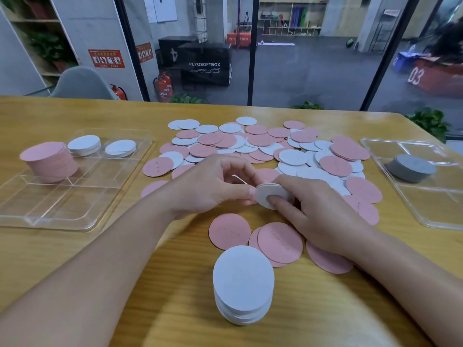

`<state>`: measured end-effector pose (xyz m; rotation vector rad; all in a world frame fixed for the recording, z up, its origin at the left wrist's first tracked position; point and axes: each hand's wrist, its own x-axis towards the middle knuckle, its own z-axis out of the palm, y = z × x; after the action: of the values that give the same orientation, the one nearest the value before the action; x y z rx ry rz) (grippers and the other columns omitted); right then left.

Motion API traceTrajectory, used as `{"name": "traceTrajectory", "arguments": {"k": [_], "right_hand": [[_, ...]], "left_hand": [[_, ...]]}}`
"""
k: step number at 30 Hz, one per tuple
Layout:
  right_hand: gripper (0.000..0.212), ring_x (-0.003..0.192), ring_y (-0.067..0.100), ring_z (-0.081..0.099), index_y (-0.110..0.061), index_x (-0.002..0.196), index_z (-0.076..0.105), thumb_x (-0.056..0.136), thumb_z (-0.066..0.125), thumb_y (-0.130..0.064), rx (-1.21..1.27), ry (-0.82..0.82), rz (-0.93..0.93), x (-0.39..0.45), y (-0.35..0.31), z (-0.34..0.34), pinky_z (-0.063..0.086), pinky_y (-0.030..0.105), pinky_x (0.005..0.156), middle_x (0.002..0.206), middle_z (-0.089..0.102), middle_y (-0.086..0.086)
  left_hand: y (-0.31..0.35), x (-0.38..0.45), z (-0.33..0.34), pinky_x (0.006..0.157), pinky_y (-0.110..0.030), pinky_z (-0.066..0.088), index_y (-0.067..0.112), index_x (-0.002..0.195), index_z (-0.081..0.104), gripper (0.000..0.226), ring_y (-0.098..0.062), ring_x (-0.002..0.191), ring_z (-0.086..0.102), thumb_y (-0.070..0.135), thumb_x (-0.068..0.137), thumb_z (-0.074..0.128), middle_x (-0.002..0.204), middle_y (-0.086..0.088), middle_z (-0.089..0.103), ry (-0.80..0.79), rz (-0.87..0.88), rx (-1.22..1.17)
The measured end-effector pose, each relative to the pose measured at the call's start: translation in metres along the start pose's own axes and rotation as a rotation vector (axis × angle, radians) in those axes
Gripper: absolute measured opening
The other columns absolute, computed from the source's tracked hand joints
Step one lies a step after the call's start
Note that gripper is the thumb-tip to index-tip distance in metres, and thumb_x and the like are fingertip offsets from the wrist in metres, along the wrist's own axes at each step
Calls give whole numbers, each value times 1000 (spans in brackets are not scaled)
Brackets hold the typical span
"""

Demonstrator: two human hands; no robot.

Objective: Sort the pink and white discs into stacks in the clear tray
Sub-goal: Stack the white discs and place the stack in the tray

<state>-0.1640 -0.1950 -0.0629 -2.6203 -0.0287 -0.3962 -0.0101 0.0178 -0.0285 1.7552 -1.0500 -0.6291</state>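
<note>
A loose heap of pink and white discs (263,146) covers the middle of the table. My left hand (213,186) and my right hand (313,209) together pinch a small stack of white discs (263,196) just above the table. In front of me stands a tall stack of white discs (243,279). The clear tray (62,204) at the left holds a pink stack (47,159) and two white stacks (85,144) (120,147) in its far compartments.
A second clear tray (426,209) at the right holds a stack of grey discs (411,167). Several pink discs (278,241) lie loose near the table's front. A grey chair (82,82) stands behind the table at the left.
</note>
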Motion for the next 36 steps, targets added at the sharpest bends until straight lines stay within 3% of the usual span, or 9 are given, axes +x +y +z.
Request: {"name": "traceTrajectory", "arguments": {"k": [5, 11, 14, 17, 22, 26, 30, 33, 36], "right_hand": [[18, 81, 13, 58, -22, 98, 58, 109, 57, -37, 0, -4, 18, 1, 1, 0, 49, 38, 73, 85, 64, -9], [19, 81, 14, 56, -24, 98, 56, 109, 57, -40, -5, -19, 15, 1, 1, -1, 48, 34, 71, 85, 63, -9], [20, 81, 13, 55, -24, 94, 54, 109, 58, -38, 6, -14, 21, 1, 2, 0, 43, 28, 66, 82, 60, -11], [20, 82, 12, 55, -27, 93, 53, 109, 59, -36, 4, -14, 28, 1, 3, 1, 41, 27, 65, 81, 60, -13], [4, 86, 7, 58, -36, 111, 56, 109, 57, -40, 36, 15, 30, -1, 2, 0, 47, 28, 70, 88, 63, -19], [6, 83, 9, 57, -36, 108, 55, 108, 58, -41, 44, 33, 24, -1, 2, -1, 47, 32, 67, 83, 62, -17], [8, 81, 10, 57, -34, 107, 56, 108, 59, -41, 71, 55, 34, -2, 0, -2, 44, 28, 63, 82, 61, -15], [11, 79, 12, 57, -30, 106, 54, 108, 58, -41, 90, 84, 42, -1, -1, -2, 45, 30, 63, 81, 62, -12], [11, 83, 8, 57, -34, 108, 51, 109, 59, -41, 95, 91, 69, 0, -1, 0, 42, 26, 63, 84, 61, -13]], "left_hand": [[-10, 1, -26, 64, -21, 52, 37, 101, 81, 3, -9, 81, 72, 37, 98, 82, 100, 14, 77, 333, -106, 454], [-18, 3, -23, 76, -26, 48, 41, 116, 77, 39, -3, 100, 63, 58, 83, 89, 111, 21, 67, 225, -221, 641], [-16, 4, -21, 80, -27, 49, 42, 114, 75, 39, -2, 103, 61, 55, 82, 92, 115, 23, 63, 248, -206, 640], [-16, 4, -19, 71, -28, 47, 40, 108, 70, 36, -4, 87, 64, 45, 82, 94, 109, 21, 67, 297, -193, 576], [-12, 5, -18, 48, -27, 42, 14, 103, 74, 5, -23, 61, 52, 17, 103, 78, 85, -14, 72, 361, -122, 80], [-9, 5, -16, 73, -44, 64, 0, 103, 74, 31, -24, 75, 72, 30, 109, 69, 85, -7, 80, 385, -79, -44], [-8, 2, -17, 49, -18, 42, 12, 107, 80, 12, -11, 63, 67, 14, 97, 84, 97, 0, 80, 307, -112, 9], [-10, 1, -14, 64, -19, 51, 36, 124, 78, 46, -19, 88, 79, 7, 90, 89, 117, 8, 75, 235, -86, 92], [-11, 3, -11, 84, -37, 64, 31, 120, 80, 41, -25, 97, 79, 3, 91, 87, 115, 1, 77, 209, -23, 48]]}}
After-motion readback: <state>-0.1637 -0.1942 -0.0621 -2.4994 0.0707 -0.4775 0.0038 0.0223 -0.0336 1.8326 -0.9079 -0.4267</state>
